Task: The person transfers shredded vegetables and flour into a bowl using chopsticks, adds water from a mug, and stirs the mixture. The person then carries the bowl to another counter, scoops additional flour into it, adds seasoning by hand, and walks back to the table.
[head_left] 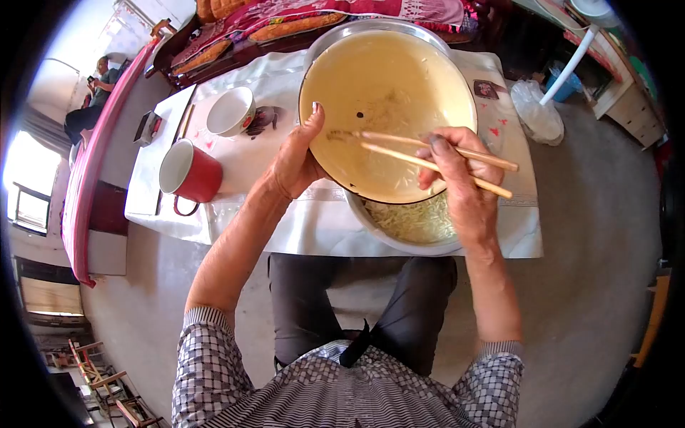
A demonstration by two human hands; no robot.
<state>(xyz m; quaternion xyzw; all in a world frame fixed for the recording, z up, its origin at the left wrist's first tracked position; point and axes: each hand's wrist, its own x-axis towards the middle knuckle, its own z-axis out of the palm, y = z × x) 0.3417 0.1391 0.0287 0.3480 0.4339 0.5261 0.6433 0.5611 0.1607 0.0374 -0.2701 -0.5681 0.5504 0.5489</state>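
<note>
Nearest, your trousered legs are in under the near edge of the table. Just over that edge sits a metal basin, pale shreds spread inside it. And above it, here's the yellow basin, lying between your hands and reaching away to the far side, its near rim overlapping the metal one, its inside turned up towards you.

Your left hand has it by the left rim, thumb up on the edge, fingers curled behind and mostly hidden. Your right hand is over the near right part, fingers closed around a pair of wooden chopsticks. They run right to left, butts out to the right and a touch nearer you, tips reaching across towards your left thumb. So it's the right hand that grips the sticks, but the left that is nearer their tips! The tips lie just in from the left side, slightly apart; whether they touch the wall, you can't tell from here. A few pale shreds cling inside.

Over on the left of the table stands a red mug, with a white bowl farther off, well apart from the sticks. Beyond the yellow basin's far edge shows a metal rim; whether it belongs to the near basin is unclear.
</note>
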